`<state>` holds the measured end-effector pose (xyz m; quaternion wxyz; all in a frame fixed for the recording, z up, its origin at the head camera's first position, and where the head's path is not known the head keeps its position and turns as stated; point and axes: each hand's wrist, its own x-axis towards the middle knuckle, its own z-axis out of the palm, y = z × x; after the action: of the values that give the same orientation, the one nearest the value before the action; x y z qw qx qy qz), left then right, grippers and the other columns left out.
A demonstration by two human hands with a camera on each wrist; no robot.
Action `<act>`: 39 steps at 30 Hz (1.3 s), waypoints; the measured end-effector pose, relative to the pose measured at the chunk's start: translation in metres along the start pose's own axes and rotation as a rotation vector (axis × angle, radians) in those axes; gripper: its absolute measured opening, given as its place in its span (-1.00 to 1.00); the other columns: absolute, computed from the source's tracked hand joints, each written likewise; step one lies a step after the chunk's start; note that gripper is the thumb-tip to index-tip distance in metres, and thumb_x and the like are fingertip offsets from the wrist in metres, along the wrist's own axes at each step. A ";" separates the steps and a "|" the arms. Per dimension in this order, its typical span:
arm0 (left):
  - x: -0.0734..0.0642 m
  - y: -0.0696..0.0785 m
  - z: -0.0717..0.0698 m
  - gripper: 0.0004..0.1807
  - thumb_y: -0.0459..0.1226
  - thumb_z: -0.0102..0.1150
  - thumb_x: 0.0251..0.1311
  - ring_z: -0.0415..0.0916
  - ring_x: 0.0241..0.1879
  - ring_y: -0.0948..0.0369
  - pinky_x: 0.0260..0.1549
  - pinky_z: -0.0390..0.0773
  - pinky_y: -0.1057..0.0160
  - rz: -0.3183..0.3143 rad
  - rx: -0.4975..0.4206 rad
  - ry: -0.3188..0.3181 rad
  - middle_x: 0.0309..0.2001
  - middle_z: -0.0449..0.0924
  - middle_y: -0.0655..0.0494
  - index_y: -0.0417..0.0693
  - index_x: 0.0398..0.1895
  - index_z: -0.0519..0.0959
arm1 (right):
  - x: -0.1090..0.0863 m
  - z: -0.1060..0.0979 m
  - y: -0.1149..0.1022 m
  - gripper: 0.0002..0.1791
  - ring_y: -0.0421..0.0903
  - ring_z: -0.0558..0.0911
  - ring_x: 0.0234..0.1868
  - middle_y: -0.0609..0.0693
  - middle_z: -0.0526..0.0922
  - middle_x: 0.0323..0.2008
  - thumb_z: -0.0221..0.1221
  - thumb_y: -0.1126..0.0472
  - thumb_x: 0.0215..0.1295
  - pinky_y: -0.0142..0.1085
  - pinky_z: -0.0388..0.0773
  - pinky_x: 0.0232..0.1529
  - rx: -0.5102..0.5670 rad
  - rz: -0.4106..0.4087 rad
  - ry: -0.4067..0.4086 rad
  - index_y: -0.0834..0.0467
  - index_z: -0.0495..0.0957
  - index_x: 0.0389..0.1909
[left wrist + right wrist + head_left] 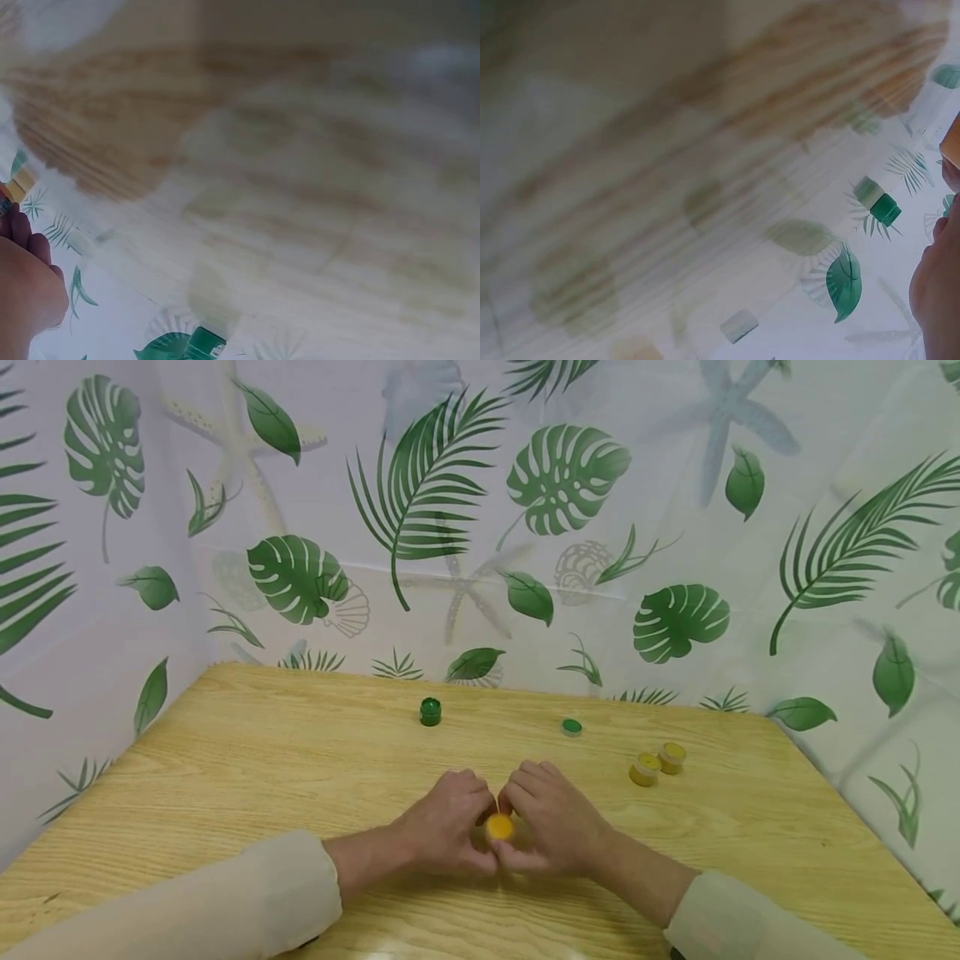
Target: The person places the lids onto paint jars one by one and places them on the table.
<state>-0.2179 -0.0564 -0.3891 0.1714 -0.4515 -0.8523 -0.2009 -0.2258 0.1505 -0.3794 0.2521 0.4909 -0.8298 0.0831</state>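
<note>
Near the front of the wooden table (315,752), both hands meet around a small round jar with an orange-yellow top (500,827). My left hand (453,822) grips it from the left with curled fingers. From the other side, my right hand (558,827) holds it, its thumb at the near edge. The fingers hide most of the jar's side. In the left wrist view, the left hand (30,281) shows only at the edge, by a bit of the orange-yellow jar (21,184). The right wrist view shows part of the right hand (939,285) and the jar (951,142).
A small green jar (431,712) stands toward the back. A flat green lid (572,727) lies to its right. Farther right, two small yellow-topped round pieces (645,769) sit side by side. A leaf-patterned cloth (450,527) hangs behind the table.
</note>
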 end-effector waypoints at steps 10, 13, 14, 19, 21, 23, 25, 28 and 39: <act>0.001 0.003 0.000 -0.75 -0.03 0.35 -0.13 0.17 -0.48 0.36 -0.38 0.19 0.43 -0.076 0.029 -0.130 -0.57 0.28 0.36 0.06 -0.50 0.55 | -0.001 0.002 -0.002 -0.68 -0.21 0.36 -0.33 -0.18 0.47 -0.42 0.24 -0.14 0.05 -0.35 0.27 -0.26 -0.019 0.018 -0.094 0.02 0.49 -0.37; 0.002 0.004 0.000 -0.77 -0.03 0.33 -0.12 0.19 -0.49 0.37 -0.38 0.20 0.42 -0.091 0.036 -0.154 -0.56 0.31 0.36 0.08 -0.52 0.56 | -0.001 0.002 -0.003 -0.67 -0.21 0.35 -0.34 -0.19 0.45 -0.42 0.22 -0.15 0.06 -0.35 0.26 -0.26 -0.032 0.033 -0.117 0.02 0.48 -0.36; 0.002 0.004 0.000 -0.78 -0.02 0.32 -0.11 0.19 -0.49 0.36 -0.39 0.20 0.42 -0.098 0.036 -0.163 -0.56 0.32 0.36 0.09 -0.52 0.56 | -0.001 0.001 -0.003 -0.67 -0.21 0.34 -0.34 -0.19 0.44 -0.42 0.22 -0.15 0.06 -0.35 0.26 -0.26 -0.037 0.037 -0.126 0.01 0.48 -0.36; 0.004 0.004 0.000 -0.79 -0.02 0.32 -0.09 0.21 -0.48 0.36 -0.37 0.21 0.41 -0.132 0.022 -0.200 -0.55 0.37 0.36 0.09 -0.49 0.61 | -0.002 0.000 -0.004 -0.67 -0.21 0.32 -0.34 -0.20 0.42 -0.42 0.21 -0.16 0.08 -0.34 0.24 -0.25 -0.046 0.072 -0.171 0.00 0.47 -0.36; 0.004 0.004 0.000 -0.79 -0.02 0.33 -0.09 0.21 -0.47 0.36 -0.36 0.22 0.41 -0.138 0.016 -0.208 -0.54 0.38 0.36 0.09 -0.48 0.62 | -0.002 0.000 -0.005 -0.67 -0.21 0.31 -0.34 -0.20 0.42 -0.43 0.21 -0.16 0.07 -0.34 0.23 -0.25 -0.047 0.084 -0.184 0.00 0.46 -0.36; 0.004 0.004 0.000 -0.79 -0.02 0.33 -0.08 0.21 -0.47 0.36 -0.36 0.22 0.41 -0.143 0.017 -0.216 -0.54 0.39 0.37 0.09 -0.47 0.62 | -0.002 0.000 -0.005 -0.67 -0.21 0.30 -0.35 -0.20 0.41 -0.43 0.22 -0.16 0.06 -0.34 0.22 -0.26 -0.046 0.092 -0.194 0.00 0.46 -0.37; 0.004 0.005 0.000 -0.79 -0.02 0.33 -0.08 0.21 -0.47 0.36 -0.36 0.22 0.40 -0.143 0.025 -0.218 -0.54 0.38 0.37 0.10 -0.48 0.62 | -0.002 0.000 -0.005 -0.68 -0.21 0.29 -0.36 -0.21 0.40 -0.44 0.21 -0.16 0.05 -0.34 0.21 -0.26 -0.051 0.094 -0.201 0.00 0.46 -0.38; 0.004 0.005 0.001 -0.80 -0.01 0.32 -0.05 0.21 -0.47 0.35 -0.36 0.22 0.39 -0.140 0.042 -0.221 -0.55 0.35 0.37 0.10 -0.50 0.62 | -0.003 -0.001 -0.005 -0.68 -0.21 0.29 -0.36 -0.20 0.40 -0.44 0.20 -0.15 0.06 -0.34 0.22 -0.25 -0.057 0.102 -0.213 0.00 0.46 -0.38; -0.001 0.003 -0.002 -0.73 0.03 0.34 0.06 0.26 -0.38 0.32 -0.27 0.29 0.34 -0.098 0.088 -0.176 -0.46 0.42 0.32 0.06 -0.40 0.66 | -0.003 -0.001 -0.001 -0.69 -0.22 0.27 -0.37 -0.22 0.37 -0.46 0.19 -0.15 0.05 -0.33 0.21 -0.26 -0.047 0.125 -0.217 -0.01 0.45 -0.39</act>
<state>-0.2150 -0.0562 -0.3875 0.1057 -0.4172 -0.8931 -0.1310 -0.2234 0.1529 -0.3800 0.1666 0.4381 -0.8830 0.0255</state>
